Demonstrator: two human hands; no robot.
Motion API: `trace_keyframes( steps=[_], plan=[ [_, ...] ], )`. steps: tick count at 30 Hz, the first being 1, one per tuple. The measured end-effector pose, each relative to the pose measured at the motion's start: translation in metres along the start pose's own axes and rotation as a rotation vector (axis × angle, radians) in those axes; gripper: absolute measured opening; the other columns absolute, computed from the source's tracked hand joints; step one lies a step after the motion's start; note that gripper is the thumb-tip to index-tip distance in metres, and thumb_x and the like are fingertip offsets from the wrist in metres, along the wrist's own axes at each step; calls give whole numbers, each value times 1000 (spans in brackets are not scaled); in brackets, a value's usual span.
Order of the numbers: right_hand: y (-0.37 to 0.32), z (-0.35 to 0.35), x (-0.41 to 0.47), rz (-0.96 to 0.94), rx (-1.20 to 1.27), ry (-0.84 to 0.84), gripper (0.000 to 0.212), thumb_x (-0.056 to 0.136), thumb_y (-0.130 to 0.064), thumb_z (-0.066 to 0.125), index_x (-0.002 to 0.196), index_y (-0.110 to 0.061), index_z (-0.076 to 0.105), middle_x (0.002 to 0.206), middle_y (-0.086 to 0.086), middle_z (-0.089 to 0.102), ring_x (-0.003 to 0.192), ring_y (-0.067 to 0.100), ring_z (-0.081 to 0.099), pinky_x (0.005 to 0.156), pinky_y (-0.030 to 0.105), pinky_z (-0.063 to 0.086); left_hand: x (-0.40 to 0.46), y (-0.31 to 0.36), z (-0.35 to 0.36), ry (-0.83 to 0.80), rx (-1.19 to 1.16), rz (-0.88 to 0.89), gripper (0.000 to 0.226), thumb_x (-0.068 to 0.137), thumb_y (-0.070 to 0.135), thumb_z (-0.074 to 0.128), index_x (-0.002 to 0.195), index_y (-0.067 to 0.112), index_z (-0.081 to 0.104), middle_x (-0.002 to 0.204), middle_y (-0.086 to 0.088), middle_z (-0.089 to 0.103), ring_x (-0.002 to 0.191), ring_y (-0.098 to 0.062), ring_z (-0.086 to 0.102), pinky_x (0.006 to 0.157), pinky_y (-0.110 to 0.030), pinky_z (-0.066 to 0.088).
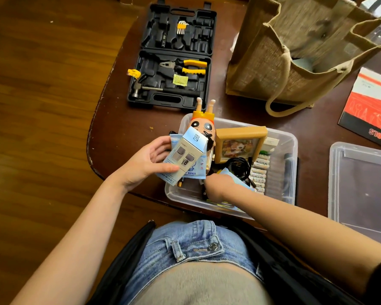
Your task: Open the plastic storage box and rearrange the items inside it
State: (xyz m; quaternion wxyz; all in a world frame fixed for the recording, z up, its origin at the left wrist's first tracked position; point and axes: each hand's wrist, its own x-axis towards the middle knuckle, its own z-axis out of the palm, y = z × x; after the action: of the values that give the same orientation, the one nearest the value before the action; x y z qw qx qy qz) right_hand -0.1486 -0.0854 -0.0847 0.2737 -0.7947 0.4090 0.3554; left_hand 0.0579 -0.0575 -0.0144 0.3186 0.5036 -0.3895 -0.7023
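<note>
Dark wooden surface [130, 119], clear storage box [291, 150] open. Left hand [150, 164] gripping small carton [186, 154] and wipes packet [195, 172]; right hand [217, 187] reaching inside, grip unclear.

My right hand [218, 186] is reaching into the box [293, 142], its fingers hidden; the lid [361, 186] is getting cut off.

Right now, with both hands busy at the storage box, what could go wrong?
The left hand holds a small white box stacked on wet wipes packs all together; one could slip out. The right hand digs beside the black cable and may snag it. The storage box overhangs the table edge, so pressing down might tip it.
</note>
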Motion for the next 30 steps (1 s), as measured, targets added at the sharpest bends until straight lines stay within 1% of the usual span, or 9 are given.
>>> trace_keyframes(
  steps=[2,4,6,11,13,15,20,25,30],
  plan=[
    [-1,6,1,7,-50,19,22,87,-6,49,67,-12,43,73,5,48,79,24,53,52,28,36,-3,0,-2,-4,4,9,65,68,1,77,124,22,50,126,-1,62,117,-15,58,89,-24,51],
    [2,7,3,2,-90,22,7,87,-6,50,86,-10,57,78,3,54,81,26,56,45,26,30,-6,-1,-5,-6,7,11,66,67,2,76,124,20,49,126,-2,61,118,-16,58,89,-24,51],
    [4,7,4,-4,-120,6,22,88,-7,49,108,-11,58,89,5,61,83,28,58,42,26,26,-8,-2,-8,3,3,15,68,67,1,79,125,18,48,129,-4,59,119,-15,57,91,-25,50],
    [-1,3,8,-83,-145,63,23,88,-6,48,69,-16,39,68,1,46,76,29,51,47,27,32,-10,-1,-11,11,-14,14,75,58,18,83,125,22,50,128,-1,61,119,-16,57,90,-25,51],
    [-3,3,9,-124,-208,188,12,83,-1,50,84,-12,53,80,6,59,81,32,60,54,30,36,-11,0,-10,18,-9,13,80,55,23,87,125,21,50,128,-1,61,120,-16,57,90,-25,51],
    [-2,6,12,-161,-265,250,25,82,3,50,102,-9,57,90,9,65,84,32,64,56,32,40,-12,2,-10,24,-9,11,87,50,33,91,125,21,49,128,-2,60,119,-16,57,91,-26,51],
    [2,23,23,-243,-324,320,53,88,-1,47,138,-12,35,97,8,66,84,30,65,62,37,50,-14,3,-10,24,5,6,76,58,22,84,125,24,50,128,-1,60,120,-16,57,93,-28,50],
    [0,30,32,-308,-334,342,43,94,-10,44,136,-15,37,100,8,65,85,29,64,61,36,49,-13,0,-8,26,19,-10,73,60,21,81,125,24,49,129,0,60,120,-14,56,95,-29,50],
    [-6,33,40,-318,-357,318,29,97,-14,41,126,-13,48,112,8,65,99,27,62,76,36,54,-13,0,-5,31,26,-16,70,64,13,80,126,23,49,129,-1,60,120,-14,57,96,-29,49]
  ],
)
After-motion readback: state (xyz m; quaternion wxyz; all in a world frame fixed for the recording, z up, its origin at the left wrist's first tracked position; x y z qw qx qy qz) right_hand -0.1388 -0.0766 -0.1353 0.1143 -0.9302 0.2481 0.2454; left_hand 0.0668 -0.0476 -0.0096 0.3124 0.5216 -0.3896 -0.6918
